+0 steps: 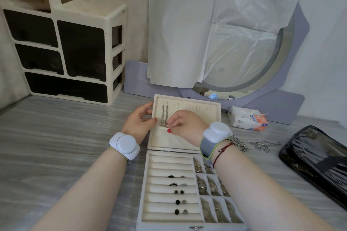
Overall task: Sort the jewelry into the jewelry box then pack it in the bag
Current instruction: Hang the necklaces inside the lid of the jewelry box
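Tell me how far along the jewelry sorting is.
Done: rings sit in the rolls and other pieces fill the compartments. In hand: the right hand pinches a necklace hung in the lid, which the left hand holds. Left: loose chains lie on the table; the box is open and outside the bag.

The cream velvet jewelry box (145,184) lay open on the table (56,137), lid (212,116) folded away. A silver chain (164,115) hung from a hook in the lid, its lower end pinched by the right hand (185,124) at the lid's pocket; the left hand (139,120) gripped the lid's left edge. Dark and silver studs (179,192) sat in the ring rolls, silver rings (202,185) in the square compartments. More chains (261,145) lay tangled right of the box, near the glossy black bag (317,163)
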Motion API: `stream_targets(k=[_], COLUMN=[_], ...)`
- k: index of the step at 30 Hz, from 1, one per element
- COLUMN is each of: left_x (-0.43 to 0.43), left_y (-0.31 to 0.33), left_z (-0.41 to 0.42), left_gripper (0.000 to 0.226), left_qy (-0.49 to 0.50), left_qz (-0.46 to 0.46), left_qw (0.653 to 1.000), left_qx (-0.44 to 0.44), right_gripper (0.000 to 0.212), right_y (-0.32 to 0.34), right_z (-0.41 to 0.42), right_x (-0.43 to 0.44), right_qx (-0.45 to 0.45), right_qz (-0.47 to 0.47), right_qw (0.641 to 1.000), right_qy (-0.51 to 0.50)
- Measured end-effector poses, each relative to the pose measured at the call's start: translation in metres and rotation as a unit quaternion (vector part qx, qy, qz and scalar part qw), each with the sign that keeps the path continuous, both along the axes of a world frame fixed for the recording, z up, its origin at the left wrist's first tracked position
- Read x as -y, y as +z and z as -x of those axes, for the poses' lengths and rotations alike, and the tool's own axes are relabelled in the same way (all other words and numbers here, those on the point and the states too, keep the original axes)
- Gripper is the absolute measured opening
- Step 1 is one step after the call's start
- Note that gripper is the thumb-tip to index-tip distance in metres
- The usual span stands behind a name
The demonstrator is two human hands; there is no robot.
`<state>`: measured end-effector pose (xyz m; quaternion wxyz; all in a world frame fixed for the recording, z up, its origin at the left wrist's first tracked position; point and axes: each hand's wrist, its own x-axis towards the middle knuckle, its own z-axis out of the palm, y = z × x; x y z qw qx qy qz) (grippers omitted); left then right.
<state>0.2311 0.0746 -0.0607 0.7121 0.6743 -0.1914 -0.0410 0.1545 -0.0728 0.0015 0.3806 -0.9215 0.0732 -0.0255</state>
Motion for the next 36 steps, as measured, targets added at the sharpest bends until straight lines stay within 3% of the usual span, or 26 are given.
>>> stream_targets(k=[8,15,18,26,36], left_x=[-0.001,0.0,-0.001,-0.004,-0.008], left_y=[0.001,0.003,0.0,0.002,0.007], left_z=[0.001,0.001,-0.001,0.004,0.009], left_gripper=[0.052,0.05,0.046,0.034,0.024], left_qy=[-0.004,-0.005,0.003,0.006,0.041], left_qz=[0.004,-0.004,-0.046,-0.19,-0.337], left_qw=[1.0,1.0,0.999,0.982,0.941], left_qx=[-0.012,-0.017,-0.015,-0.01,0.015], right_gripper=[0.012,0.016,0.018,0.022,0.018], right_y=[-0.001,-0.009,-0.01,-0.01,-0.003], right_z=[-0.003,0.002,0.003,0.007,0.024], right_x=[-0.009,-0.008,0.0,0.024,0.095], right_qx=[-0.015,0.068,0.1,0.068,0.076], right_qz=[0.073,0.09,0.12,0.09,0.125], right_qw=[0.997,0.993,0.987,0.993,0.978], right_qy=[-0.017,-0.024,-0.024,-0.039,-0.15])
